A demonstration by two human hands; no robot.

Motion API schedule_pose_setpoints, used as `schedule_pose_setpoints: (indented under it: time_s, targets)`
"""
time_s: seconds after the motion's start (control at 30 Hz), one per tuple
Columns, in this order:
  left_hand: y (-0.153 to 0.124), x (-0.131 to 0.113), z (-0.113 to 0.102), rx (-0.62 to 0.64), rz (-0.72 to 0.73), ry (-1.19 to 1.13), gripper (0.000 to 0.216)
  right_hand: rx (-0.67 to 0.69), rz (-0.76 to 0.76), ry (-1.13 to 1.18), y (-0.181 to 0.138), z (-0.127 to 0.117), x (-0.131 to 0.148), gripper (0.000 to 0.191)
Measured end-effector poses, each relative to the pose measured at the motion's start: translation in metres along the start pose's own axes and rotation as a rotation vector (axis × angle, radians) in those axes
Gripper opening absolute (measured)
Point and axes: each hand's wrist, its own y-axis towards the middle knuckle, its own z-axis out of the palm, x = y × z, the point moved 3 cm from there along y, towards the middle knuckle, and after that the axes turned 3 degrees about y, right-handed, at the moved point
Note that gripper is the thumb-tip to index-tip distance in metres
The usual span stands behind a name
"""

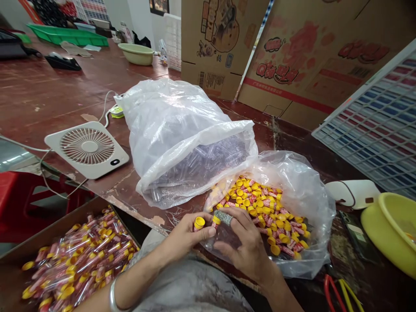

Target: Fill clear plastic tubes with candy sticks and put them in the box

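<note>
Two yellow-capped pieces (199, 223) are pinched in the left hand (189, 232), just left of the clear bag (300, 180); over that bag's near edge, the right hand (245, 240) is held, thumb and fingers parted.

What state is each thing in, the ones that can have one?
White bag: mouth open, clear tubes inside
Clear bag: open, yellow caps inside
Box: open, heaped with capped tubes
Fan: lying flat; running or not unclear
Phone: lying down, screen unclear
Left hand: closed on two capped pieces
Right hand: half-curled; grip unclear
</note>
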Motion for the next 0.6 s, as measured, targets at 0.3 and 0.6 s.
schedule_pose_setpoints:
  time_s: [0.3,0.6]
  targets:
    - [0.006,0.005,0.014,-0.029,-0.129,-0.365,0.042,-0.072,-0.031,-0.261,-0.006,0.020,0.003,0.050]
    - [0.034,-0.017,-0.031,-0.256,0.011,0.466,0.020,-0.020,0.103,-0.329,-0.012,-0.006,-0.023,0.074]
